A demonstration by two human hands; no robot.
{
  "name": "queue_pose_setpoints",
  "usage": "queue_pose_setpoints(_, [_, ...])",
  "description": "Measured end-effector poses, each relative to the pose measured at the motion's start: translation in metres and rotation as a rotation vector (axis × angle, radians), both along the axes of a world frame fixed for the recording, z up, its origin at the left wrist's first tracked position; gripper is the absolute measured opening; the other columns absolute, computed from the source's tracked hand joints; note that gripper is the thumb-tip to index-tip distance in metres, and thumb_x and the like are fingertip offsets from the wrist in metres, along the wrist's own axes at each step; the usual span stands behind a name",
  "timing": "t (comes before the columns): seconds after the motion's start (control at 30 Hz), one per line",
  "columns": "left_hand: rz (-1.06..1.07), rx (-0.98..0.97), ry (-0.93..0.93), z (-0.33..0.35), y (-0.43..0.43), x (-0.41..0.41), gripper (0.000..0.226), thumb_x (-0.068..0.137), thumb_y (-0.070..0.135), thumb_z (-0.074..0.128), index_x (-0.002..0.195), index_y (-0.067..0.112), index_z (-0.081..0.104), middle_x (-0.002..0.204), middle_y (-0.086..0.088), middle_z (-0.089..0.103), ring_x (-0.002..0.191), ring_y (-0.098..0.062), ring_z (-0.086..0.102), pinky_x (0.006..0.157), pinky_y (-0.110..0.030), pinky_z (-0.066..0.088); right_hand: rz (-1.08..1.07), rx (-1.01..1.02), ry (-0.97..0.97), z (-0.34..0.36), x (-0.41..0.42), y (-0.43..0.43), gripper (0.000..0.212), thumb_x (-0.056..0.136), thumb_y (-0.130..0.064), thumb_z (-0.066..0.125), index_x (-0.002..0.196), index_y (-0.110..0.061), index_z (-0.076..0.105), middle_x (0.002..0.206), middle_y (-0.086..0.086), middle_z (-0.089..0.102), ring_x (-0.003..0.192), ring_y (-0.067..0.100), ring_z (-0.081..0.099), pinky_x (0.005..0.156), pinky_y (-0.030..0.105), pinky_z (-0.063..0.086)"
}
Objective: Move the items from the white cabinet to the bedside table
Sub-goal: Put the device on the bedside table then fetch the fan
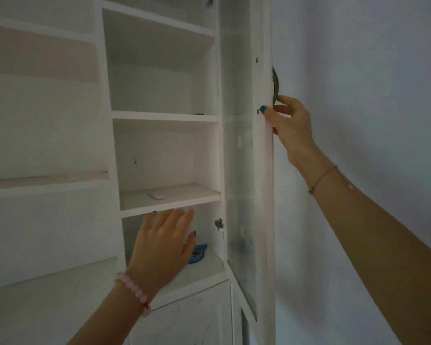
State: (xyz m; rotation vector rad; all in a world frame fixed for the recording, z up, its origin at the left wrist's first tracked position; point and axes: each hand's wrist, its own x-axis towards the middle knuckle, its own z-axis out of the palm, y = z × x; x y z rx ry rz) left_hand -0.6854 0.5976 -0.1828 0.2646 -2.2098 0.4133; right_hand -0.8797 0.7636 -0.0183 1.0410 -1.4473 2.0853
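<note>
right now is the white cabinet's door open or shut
Open. The door stands swung out from the white cabinet, its shelves exposed; the right hand grips the door's edge near the handle.

text: none legible | labels: none | blue item (pixel 197 253): print too blurred

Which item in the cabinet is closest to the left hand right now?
The blue item on the lowest shelf, just beside the left hand; the small white item lies one shelf higher.
</note>
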Motion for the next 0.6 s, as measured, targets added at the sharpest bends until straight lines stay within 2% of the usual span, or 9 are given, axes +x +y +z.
queue_pose_setpoints(0.07, [-0.024,-0.006,-0.008,0.001,0.013,-0.012,0.046,0.084,0.033,0.037,0.11,0.006,0.065,0.096,-0.008,0.069,0.084,-0.027,0.067,0.078,-0.042,0.052,-0.083,-0.011,0.026,-0.001,-0.009,0.01,0.043,0.079,-0.025,0.071,0.118,-0.017,0.052,0.101,-0.004,0.057,0.09,0.012,0.06,0.078,0.025,0.053])
queue_pose_setpoints(0.13, [-0.052,-0.012,-0.008,0.001,0.023,-0.022,0.046,0.085,0.033,0.037,0.11,0.007,0.065,0.097,-0.008,0.069,0.084,-0.026,0.067,0.08,-0.043,0.052,-0.203,0.008,0.078,0.001,-0.016,0.019,0.035,0.082,-0.02,0.067,0.115,-0.016,0.054,0.102,-0.001,0.057,0.078,0.004,0.058,0.071,0.018,0.051])
queue_pose_setpoints(0.2, [-0.079,-0.015,-0.006,0.001,0.029,-0.03,0.045,0.085,0.034,0.037,0.11,0.008,0.064,0.097,-0.007,0.069,0.084,-0.025,0.067,0.08,-0.044,0.052,-0.416,0.058,0.165,0.002,-0.024,0.025,0.027,0.085,-0.016,0.061,0.111,-0.013,0.056,0.104,0.001,0.059,0.075,0.004,0.057,0.073,0.02,0.05])
queue_pose_setpoints(0.27, [-0.105,-0.007,-0.002,0.001,0.03,-0.036,0.045,0.085,0.033,0.038,0.111,0.007,0.064,0.097,-0.007,0.069,0.084,-0.026,0.066,0.079,-0.045,0.053,-0.634,0.118,0.24,0.001,-0.032,0.029,0.023,0.087,-0.013,0.056,0.109,-0.012,0.058,0.108,0.004,0.059,0.086,0.014,0.059,0.081,0.027,0.047])
queue_pose_setpoints(0.33, [-0.117,-0.006,-0.003,0.0,0.03,-0.039,0.045,0.084,0.032,0.038,0.112,0.007,0.063,0.097,-0.007,0.069,0.085,-0.026,0.066,0.08,-0.045,0.052,-0.77,0.162,0.298,-0.004,-0.037,0.032,0.024,0.088,-0.007,0.051,0.111,-0.01,0.058,0.113,0.007,0.056,0.093,0.021,0.058,0.081,0.025,0.042])
queue_pose_setpoints(0.4, [-0.121,-0.009,-0.007,-0.002,0.026,-0.039,0.045,0.084,0.033,0.038,0.112,0.008,0.064,0.097,-0.007,0.069,0.086,-0.025,0.067,0.081,-0.045,0.052,-0.864,0.2,0.382,-0.009,-0.04,0.033,0.032,0.087,0.001,0.046,0.116,-0.007,0.056,0.117,0.012,0.054,0.096,0.025,0.055,0.081,0.029,0.043])
queue_pose_setpoints(0.47, [-0.128,-0.002,-0.009,-0.004,0.02,-0.039,0.045,0.084,0.032,0.039,0.111,0.008,0.064,0.097,-0.007,0.069,0.086,-0.025,0.067,0.081,-0.045,0.052,-0.94,0.279,0.451,-0.015,-0.039,0.031,0.041,0.088,0.0,0.043,0.128,-0.005,0.046,0.125,0.015,0.049,0.106,0.028,0.05,0.085,0.033,0.043])
queue_pose_setpoints(0.6, [-0.105,0.028,-0.022,-0.008,0.003,-0.03,0.044,0.084,0.032,0.039,0.11,0.007,0.064,0.097,-0.008,0.069,0.086,-0.026,0.067,0.08,-0.045,0.053,-1.087,0.498,0.496,-0.025,-0.041,0.019,0.057,0.092,-0.016,0.042,0.142,0.0,0.022,0.145,0.018,0.03,0.132,0.032,0.028,0.105,0.038,0.03])
